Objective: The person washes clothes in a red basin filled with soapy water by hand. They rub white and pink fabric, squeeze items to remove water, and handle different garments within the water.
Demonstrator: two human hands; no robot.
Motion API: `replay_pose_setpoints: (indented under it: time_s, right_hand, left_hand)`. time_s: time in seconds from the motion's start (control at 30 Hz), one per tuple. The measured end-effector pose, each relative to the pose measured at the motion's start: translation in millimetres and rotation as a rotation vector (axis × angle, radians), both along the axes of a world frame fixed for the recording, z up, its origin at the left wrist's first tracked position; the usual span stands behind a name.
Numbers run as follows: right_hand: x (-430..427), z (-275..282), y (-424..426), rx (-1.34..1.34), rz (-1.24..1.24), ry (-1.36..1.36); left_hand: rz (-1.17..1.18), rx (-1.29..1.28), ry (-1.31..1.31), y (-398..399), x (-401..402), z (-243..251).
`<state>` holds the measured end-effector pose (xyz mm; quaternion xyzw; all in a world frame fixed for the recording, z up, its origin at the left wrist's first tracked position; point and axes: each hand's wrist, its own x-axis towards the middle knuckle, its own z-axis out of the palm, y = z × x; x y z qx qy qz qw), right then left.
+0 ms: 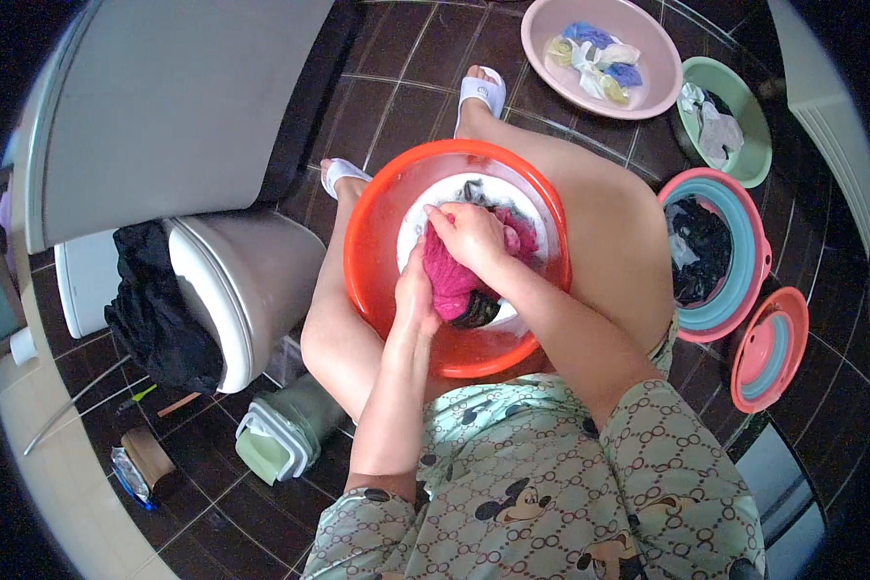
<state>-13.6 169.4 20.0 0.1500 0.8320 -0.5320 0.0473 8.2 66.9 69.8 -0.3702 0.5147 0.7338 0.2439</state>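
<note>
Both my hands are inside a red plastic basin [368, 217] between my legs. My left hand [415, 290] presses against the left side of a wet magenta cloth [446, 272], its fingers partly hidden by the fabric. From above, my right hand [471, 232] grips the top of the same cloth, with the thumb towards the left. White suds [431, 196] fill the bottom of the basin around the cloth. A dark piece of fabric [478, 313] shows just below it, and more magenta fabric [525, 239] lies to the right of my right hand.
Pink [540, 51] and green [757, 156] basins with small garments stand at upper right. Below them are a pink-and-blue collapsible tub [743, 290] of dark cloth and a smaller one [786, 362]. On the left, black cloth [152, 312] drapes a toilet [261, 268] near a lidded bin [264, 453].
</note>
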Motion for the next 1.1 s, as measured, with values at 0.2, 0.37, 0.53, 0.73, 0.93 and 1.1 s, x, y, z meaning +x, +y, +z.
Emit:
replay_pose_setpoints:
  time_s: [0.2, 0.37, 0.53, 0.73, 0.93, 1.1]
  right_hand:
    - [-14, 2, 14, -0.516, 0.031, -0.004]
    - [-14, 22, 12, -0.775, 0.258, -0.019]
    - [-21, 34, 32, -0.667, 0.341, 0.188]
    - [5, 45, 53, -0.06, 0.451, -0.113]
    - [26, 11, 51, 0.266, 0.502, -0.126]
    - [2, 21, 56, -0.027, 0.357, -0.078]
  left_hand:
    - [-0.526, -0.564, 0.382, -72, -13, -17]
    - [-1.034, -0.99, 0.92, -48, -6, 10]
    - [-0.806, -0.551, 0.611, -40, -13, 17]
    - [-0.43, -0.174, 0.5, -55, -19, 33]
    - [-0.042, 0.029, 0.398, -66, -29, 49]
    - [0.011, -0.05, 0.388, -100, -38, 37]
